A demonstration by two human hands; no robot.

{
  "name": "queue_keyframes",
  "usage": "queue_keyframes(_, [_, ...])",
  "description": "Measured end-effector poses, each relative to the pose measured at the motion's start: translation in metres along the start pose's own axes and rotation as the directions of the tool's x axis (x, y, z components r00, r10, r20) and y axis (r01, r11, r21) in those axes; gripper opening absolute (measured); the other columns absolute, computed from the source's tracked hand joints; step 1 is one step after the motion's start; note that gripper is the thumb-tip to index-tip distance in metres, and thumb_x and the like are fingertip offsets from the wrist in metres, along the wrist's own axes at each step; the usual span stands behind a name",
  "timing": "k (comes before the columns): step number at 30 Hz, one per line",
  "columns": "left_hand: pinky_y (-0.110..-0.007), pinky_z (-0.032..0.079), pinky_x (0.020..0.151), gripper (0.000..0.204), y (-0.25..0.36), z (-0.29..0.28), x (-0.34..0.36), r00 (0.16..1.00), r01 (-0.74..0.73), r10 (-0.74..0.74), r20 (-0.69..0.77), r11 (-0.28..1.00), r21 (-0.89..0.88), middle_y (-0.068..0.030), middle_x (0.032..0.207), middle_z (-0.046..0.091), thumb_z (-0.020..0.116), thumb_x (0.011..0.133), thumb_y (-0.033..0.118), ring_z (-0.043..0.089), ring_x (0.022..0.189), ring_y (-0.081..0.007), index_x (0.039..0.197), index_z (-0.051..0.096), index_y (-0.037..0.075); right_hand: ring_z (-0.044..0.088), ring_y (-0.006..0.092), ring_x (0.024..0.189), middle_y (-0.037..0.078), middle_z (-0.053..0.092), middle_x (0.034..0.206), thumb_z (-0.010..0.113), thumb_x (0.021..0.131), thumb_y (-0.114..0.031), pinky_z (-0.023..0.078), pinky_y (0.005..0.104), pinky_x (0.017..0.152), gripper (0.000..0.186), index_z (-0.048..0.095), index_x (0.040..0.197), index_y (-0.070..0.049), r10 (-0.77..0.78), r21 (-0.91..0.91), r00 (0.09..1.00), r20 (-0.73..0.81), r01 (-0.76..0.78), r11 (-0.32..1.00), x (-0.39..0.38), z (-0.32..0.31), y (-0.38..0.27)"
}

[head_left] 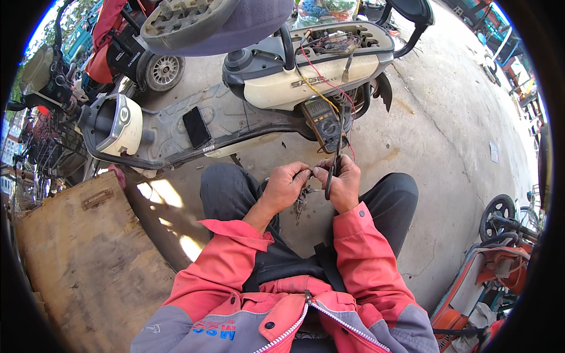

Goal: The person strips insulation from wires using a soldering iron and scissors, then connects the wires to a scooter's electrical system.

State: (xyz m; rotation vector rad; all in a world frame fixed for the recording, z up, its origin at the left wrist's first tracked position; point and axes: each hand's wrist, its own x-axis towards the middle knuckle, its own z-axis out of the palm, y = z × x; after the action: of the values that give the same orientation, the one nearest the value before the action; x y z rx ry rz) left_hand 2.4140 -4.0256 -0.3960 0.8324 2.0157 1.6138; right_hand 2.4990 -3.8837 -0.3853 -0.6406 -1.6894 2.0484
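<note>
Wires were what the person was busy with, a small tangled bunch held low between the knees, just in front of the scooter. The left hand had its fingers curled tight around one end, and the right hand pinched the other end while also gripping a dark-handled tool, pliers or cutters, I could not tell which. The scooter's seat stood tipped up and its compartment lay open, with red and yellow leads spilling down to a meter propped against the body, so the opening-up and hooking-up looked done. A phone lay on the footboard. To my eye the job sat somewhere in the middle: the wire ends were in hand, nothing looked rejoined, and the seat had yet to be closed.
</note>
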Motion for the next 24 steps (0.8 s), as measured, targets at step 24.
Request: queue_keyframes(24, [-0.019, 0.035, 0.056, 0.013, 0.007, -0.008, 0.002, 0.988, 0.088, -0.122, -0.095, 0.949, -0.304, 0.0067, 0.073, 0.056, 0.064, 0.095, 0.010, 0.045, 0.064, -0.0009, 0.097, 0.068, -0.002, 0.059, 0.0104, 0.057, 0.007, 0.064, 0.073, 0.075, 0.087, -0.013, 0.045, 0.0224, 0.048, 0.021, 0.059, 0.088, 0.001, 0.022, 0.054, 0.994, -0.106, -0.016, 0.998, 0.000, -0.009, -0.007])
